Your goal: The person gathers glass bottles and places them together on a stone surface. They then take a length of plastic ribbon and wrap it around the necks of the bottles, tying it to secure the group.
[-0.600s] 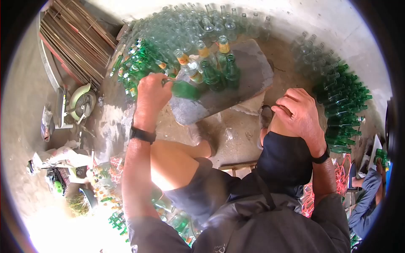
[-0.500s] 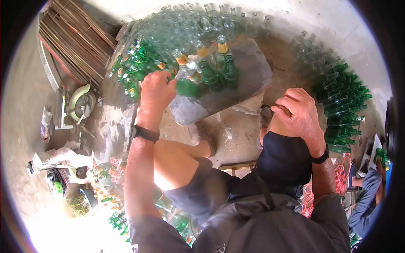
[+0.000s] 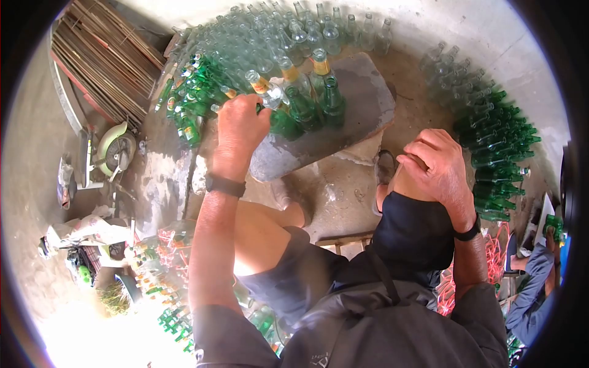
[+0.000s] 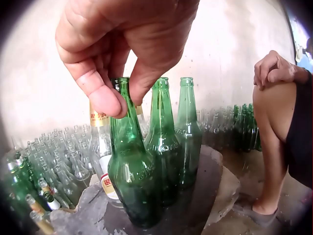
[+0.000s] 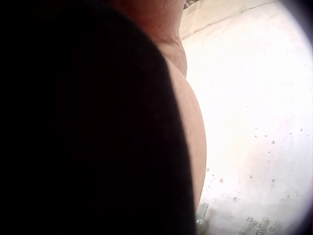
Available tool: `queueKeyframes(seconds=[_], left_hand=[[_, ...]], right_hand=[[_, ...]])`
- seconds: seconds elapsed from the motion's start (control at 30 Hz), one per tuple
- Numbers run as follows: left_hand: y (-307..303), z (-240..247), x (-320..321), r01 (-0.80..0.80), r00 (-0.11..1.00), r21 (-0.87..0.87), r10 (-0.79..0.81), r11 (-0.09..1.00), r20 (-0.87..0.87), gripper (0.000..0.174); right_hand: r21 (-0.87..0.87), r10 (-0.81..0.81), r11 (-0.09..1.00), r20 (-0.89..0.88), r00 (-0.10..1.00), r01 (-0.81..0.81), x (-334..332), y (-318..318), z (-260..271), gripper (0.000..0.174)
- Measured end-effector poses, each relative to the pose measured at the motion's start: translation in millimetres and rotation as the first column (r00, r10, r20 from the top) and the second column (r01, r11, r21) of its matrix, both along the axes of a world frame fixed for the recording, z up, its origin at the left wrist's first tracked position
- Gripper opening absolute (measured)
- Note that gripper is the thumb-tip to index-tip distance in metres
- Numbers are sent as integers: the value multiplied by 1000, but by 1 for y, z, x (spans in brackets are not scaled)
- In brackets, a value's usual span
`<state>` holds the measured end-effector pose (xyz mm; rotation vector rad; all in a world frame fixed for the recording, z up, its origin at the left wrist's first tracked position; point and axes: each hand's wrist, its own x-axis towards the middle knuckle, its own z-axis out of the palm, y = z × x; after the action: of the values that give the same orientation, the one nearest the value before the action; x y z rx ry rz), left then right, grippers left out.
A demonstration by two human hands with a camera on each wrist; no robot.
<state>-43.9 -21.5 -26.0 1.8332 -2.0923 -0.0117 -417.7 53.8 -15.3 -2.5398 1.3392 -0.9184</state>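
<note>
My left hand [image 3: 243,127] pinches the neck of a green bottle [image 3: 283,125] at the left part of the stone slab [image 3: 362,92]. In the left wrist view, the thumb and fingers of that hand [image 4: 127,44] close round the neck of the green bottle [image 4: 134,181], which stands nearly upright. Beside it are two other green bottles [image 4: 164,147] [image 4: 188,137], and clear bottles with yellow neck labels [image 3: 321,64] stand behind. My right hand [image 3: 434,161] rests on the knee with its fingers loosely bent, holding nothing.
Many clear bottles [image 3: 270,37] stand along the wall behind the slab. Green bottles lie or stand at the left [image 3: 190,98] and in a curved group at the right [image 3: 500,153]. Long rods [image 3: 104,55] are stacked at the upper left. Another person's arm shows at the far right.
The left hand has moved right with the green bottle, which was tilted and now stands more upright beside the other green bottles. The right hand stays on the knee.
</note>
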Motion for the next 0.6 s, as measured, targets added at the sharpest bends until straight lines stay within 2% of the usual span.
queueKeyframes(seconds=[0.2,0.27,0.3,0.37,0.4,0.47,0.5,0.57,0.6], left_hand=[[-1,-11,-2,-35,999,-91,33,995,-25,26],[-1,-13,-3,-86,996,-78,83,993,-39,29],[0,-12,-5,-89,995,-82,85,993,-44,29],[2,-10,-8,-121,993,-85,121,989,-10,32],[3,-11,-8,-125,992,-89,124,988,-14,32],[3,-11,-7,-144,989,-65,143,987,-28,36],[3,-12,-7,-146,989,-70,144,987,-33,36],[4,-15,-6,-176,984,-40,174,984,-50,40],[5,-14,-6,-175,983,-43,173,984,-56,40]], right_hand=[[-15,62,998,-36,997,-63,-2,-4,6,20],[91,124,989,-52,991,-119,-4,-6,13,18],[87,126,989,-56,990,-121,-5,-6,15,18],[262,71,962,13,997,-72,-6,-4,20,16],[258,75,963,8,997,-74,-3,-4,24,16],[289,66,950,180,981,-117,7,-4,33,15],[284,69,952,175,982,-117,13,-6,38,15],[322,15,937,343,939,-132,25,-14,45,17],[430,-64,890,444,894,-150,29,-18,45,22]])
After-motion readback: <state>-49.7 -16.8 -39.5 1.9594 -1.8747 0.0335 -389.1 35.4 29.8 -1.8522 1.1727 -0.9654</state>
